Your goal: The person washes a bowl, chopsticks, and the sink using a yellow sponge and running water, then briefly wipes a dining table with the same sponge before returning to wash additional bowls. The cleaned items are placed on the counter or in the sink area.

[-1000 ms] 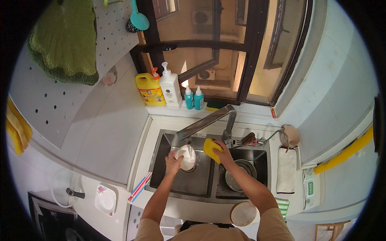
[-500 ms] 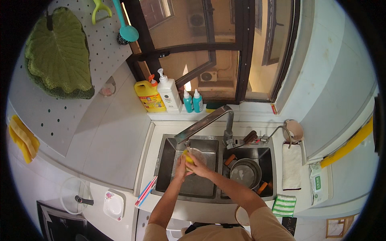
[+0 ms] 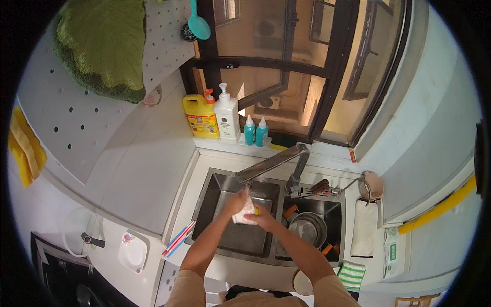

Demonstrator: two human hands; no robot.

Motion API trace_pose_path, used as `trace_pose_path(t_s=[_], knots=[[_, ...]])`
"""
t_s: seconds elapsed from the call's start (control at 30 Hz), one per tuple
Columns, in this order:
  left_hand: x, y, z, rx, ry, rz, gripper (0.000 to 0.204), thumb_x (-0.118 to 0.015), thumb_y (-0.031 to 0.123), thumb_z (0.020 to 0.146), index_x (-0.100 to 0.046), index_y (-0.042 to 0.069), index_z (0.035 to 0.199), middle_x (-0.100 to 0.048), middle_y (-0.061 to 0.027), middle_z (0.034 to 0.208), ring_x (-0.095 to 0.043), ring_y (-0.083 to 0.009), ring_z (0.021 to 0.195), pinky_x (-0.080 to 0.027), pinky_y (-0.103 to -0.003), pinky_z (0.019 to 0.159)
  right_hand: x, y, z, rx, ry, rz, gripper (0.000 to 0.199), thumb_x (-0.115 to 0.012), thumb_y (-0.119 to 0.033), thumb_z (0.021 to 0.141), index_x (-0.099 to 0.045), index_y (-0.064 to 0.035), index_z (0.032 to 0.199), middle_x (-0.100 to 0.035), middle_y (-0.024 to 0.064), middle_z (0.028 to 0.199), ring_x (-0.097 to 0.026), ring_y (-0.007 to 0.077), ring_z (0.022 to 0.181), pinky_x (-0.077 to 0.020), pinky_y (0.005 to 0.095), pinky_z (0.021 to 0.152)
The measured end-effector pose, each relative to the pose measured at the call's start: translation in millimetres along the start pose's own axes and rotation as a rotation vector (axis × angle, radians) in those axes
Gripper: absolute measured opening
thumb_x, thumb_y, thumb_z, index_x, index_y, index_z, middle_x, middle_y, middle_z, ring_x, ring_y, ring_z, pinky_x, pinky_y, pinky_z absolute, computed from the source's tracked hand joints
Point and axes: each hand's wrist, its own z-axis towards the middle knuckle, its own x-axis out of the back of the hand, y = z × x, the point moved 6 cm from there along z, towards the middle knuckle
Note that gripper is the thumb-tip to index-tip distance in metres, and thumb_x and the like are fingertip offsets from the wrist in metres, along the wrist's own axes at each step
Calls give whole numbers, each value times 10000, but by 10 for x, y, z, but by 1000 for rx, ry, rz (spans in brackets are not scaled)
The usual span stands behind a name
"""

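Observation:
Under the steel faucet point(image 3: 268, 165), a pale pinkish-white dish point(image 3: 244, 213) is tilted between my hands, above the left basin point(image 3: 243, 243) of the double sink. My left hand point(image 3: 235, 202) grips the dish at its left and upper side, fingers partly hidden. A bit of yellow sponge point(image 3: 257, 211) shows at my right hand point(image 3: 263, 220), which is closed on it against the dish's right side. Water appears to run from the spout onto the dish, though that spot is blurred.
A metal pot point(image 3: 308, 230) with orange handles sits in the right basin. Bottles, including a yellow jug point(image 3: 201, 116), line the window sill. Coloured sticks point(image 3: 179, 238) lie at the sink's left edge; a white towel point(image 3: 364, 228) and striped cloth point(image 3: 352, 275) lie right.
The dish has turned and now faces up more plainly between my hands. The sponge has gone from its upper face to the right side with my right hand. The view has shifted slightly.

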Motion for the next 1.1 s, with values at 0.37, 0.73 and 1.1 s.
trace_pose_path(t_s=[0.37,0.73,1.1], knots=[[177,372,-195,-50,124,49,561,-298,448,892,-424,-6,1196,-545,-236,1078,-527,-388,995,-428,-445,824,49,115,135,110,72,18,403,-636,-131,775,-481,-11,1126,-538,33,1053,-500,126,940,-405,264,801],[-17,718,-480,-391,748,395,505,-371,401,885,-473,-15,1152,-555,-257,1039,-522,-384,1018,-444,-444,806,152,62,122,37,194,-29,482,-642,-196,790,-435,-32,1194,-525,53,1096,-493,145,993,-394,276,853],[-135,417,19,-327,160,-58,532,-428,403,879,-387,58,1282,-469,-168,1231,-481,-295,1100,-354,-366,944,108,48,60,-1,60,116,503,-611,-142,816,-383,-57,1256,-501,90,1144,-498,193,1049,-433,313,850]])
